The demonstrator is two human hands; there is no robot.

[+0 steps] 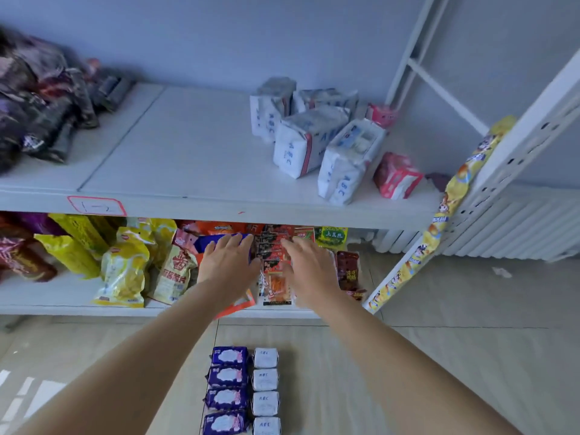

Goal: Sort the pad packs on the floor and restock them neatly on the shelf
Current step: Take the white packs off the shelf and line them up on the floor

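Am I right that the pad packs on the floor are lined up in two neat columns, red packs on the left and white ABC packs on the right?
Not quite: the left column holds purple plastic-wrapped pad packs, not red ones, as the head view shows. The rest stands: they lie on the floor in two neat columns, with the white plastic-wrapped ABC pad packs on the right.

Blue-grey wall (219, 32), pale wood-look floor (455, 356), white radiator (518, 227).

Purple pad packs (226, 389), white packs (265, 391)
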